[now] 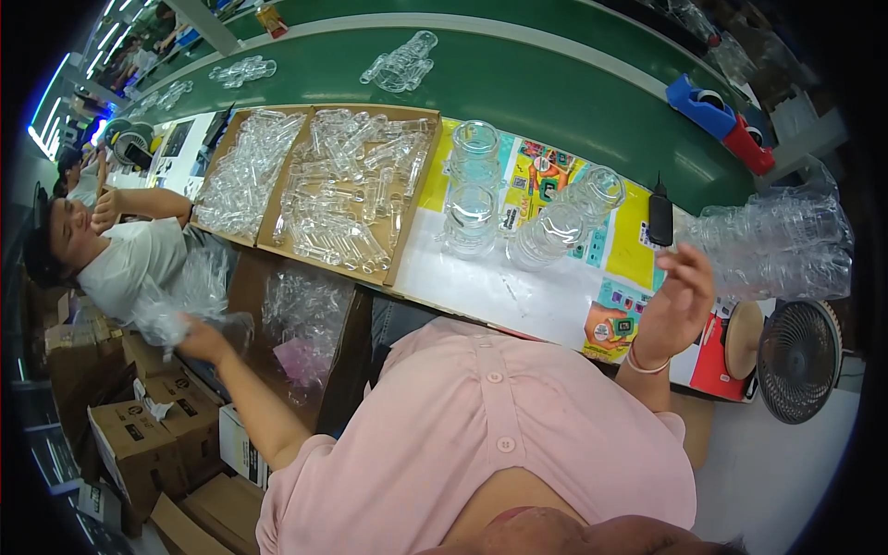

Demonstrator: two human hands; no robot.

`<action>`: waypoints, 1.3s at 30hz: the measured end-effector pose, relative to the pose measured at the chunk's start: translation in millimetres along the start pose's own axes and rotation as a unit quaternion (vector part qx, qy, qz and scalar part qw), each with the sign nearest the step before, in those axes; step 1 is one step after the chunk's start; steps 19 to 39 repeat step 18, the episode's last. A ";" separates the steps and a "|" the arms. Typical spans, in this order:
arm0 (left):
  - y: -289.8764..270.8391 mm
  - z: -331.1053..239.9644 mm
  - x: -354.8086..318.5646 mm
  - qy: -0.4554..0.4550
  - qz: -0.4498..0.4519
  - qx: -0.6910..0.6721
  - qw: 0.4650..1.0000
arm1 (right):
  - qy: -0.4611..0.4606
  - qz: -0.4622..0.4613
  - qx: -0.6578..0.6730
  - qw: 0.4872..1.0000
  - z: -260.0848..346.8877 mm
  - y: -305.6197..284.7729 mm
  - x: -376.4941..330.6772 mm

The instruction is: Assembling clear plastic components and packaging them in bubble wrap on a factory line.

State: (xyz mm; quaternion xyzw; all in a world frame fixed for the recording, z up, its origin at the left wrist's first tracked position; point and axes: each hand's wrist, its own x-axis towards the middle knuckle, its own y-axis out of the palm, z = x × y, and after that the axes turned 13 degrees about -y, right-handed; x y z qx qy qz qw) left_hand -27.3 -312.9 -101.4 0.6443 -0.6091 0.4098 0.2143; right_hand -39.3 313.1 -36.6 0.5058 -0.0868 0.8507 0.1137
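Out at the left, beside the table, my left hand [205, 340] grips a crumpled clear plastic bag [165, 324], blurred by motion. My right hand [683, 301] hangs over the table's right part, its fingers loosely bent and apart, holding nothing. A small black device with a short stub [660, 217] lies just beyond its fingertips. In front of me stand clear round containers: a stacked pair [472, 217] on the left and a leaning group [560, 227] on the right. More clear containers wrapped in plastic [777, 240] lie to the right of my right hand.
Two cardboard trays [393, 268] of clear tubes sit at the left of the table, with a box of clear bags [305, 314] below. A black fan [800, 361] stands right; a blue and red tape dispenser [721, 120] is behind. A co-worker [129, 268] sits left, near cardboard boxes [139, 449].
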 end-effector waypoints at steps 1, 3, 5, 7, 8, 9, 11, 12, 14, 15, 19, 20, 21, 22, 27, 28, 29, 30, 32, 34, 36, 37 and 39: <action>5.2 27.4 -28.1 -0.037 0.067 0.098 0.992 | 0.009 -0.068 0.017 0.998 -4.5 -3.5 0.9; 7.9 106.5 -102.0 -0.141 0.317 0.104 0.932 | 0.009 -0.044 -0.044 0.998 -8.3 0.0 11.6; -14.3 98.0 -173.0 0.084 0.552 0.421 0.715 | 0.010 -0.021 -0.127 0.992 -8.6 1.9 21.7; -29.4 144.7 -204.8 -0.133 0.836 0.348 0.403 | -0.021 0.088 -0.268 0.959 -18.3 10.2 34.2; -32.4 162.6 -217.6 -0.315 0.864 0.271 0.283 | 0.007 0.105 -0.255 0.961 -23.7 9.3 35.3; -28.5 165.5 -215.6 -0.317 0.865 0.269 0.281 | 0.006 0.107 -0.255 0.961 -28.8 11.1 36.8; -9.3 155.1 -194.5 -0.444 0.710 0.226 0.497 | 0.050 0.181 -0.254 0.949 -36.6 14.5 42.0; 1.5 143.8 -177.7 -0.444 0.712 0.227 0.495 | 0.056 0.204 -0.257 0.943 -43.2 13.1 41.3; 22.2 120.1 -129.7 -0.353 0.692 0.279 0.564 | 0.067 0.232 -0.260 0.935 -54.7 16.7 37.1; 30.1 115.4 -108.8 -0.305 0.677 0.303 0.597 | 0.076 0.256 -0.264 0.927 -59.6 19.3 35.0; 37.5 120.2 -75.4 0.025 0.583 0.412 0.699 | 0.112 0.274 -0.205 0.933 -67.8 20.3 28.7; 37.5 120.2 -75.4 0.025 0.583 0.412 0.699 | 0.112 0.274 -0.205 0.933 -67.8 20.3 28.7; 37.5 120.2 -75.4 0.025 0.583 0.412 0.699 | 0.112 0.274 -0.205 0.933 -67.8 20.3 28.7; 37.5 120.2 -75.4 0.025 0.583 0.412 0.699 | 0.112 0.274 -0.205 0.933 -67.8 20.3 28.7; 37.5 120.2 -75.4 0.025 0.583 0.412 0.699 | 0.112 0.274 -0.205 0.933 -67.8 20.3 28.7; 37.5 120.2 -75.4 0.025 0.583 0.412 0.699 | 0.112 0.274 -0.205 0.933 -67.8 20.3 28.7; 37.5 120.2 -75.4 0.025 0.583 0.412 0.699 | 0.112 0.274 -0.205 0.933 -67.8 20.3 28.7; 37.5 120.2 -75.4 0.025 0.583 0.412 0.699 | 0.112 0.274 -0.205 0.933 -67.8 20.3 28.7; 37.5 120.2 -75.4 0.025 0.583 0.412 0.699 | 0.112 0.274 -0.205 0.933 -67.8 20.3 28.7; 37.5 120.2 -75.4 0.025 0.583 0.412 0.699 | 0.112 0.274 -0.205 0.933 -67.8 20.3 28.7; 37.5 120.2 -75.4 0.025 0.583 0.412 0.699 | 0.112 0.274 -0.205 0.933 -67.8 20.3 28.7; 37.5 120.2 -75.4 0.025 0.583 0.412 0.699 | 0.112 0.274 -0.205 0.933 -67.8 20.3 28.7; 37.5 120.2 -75.4 0.025 0.583 0.412 0.699 | 0.112 0.274 -0.205 0.933 -67.8 20.3 28.7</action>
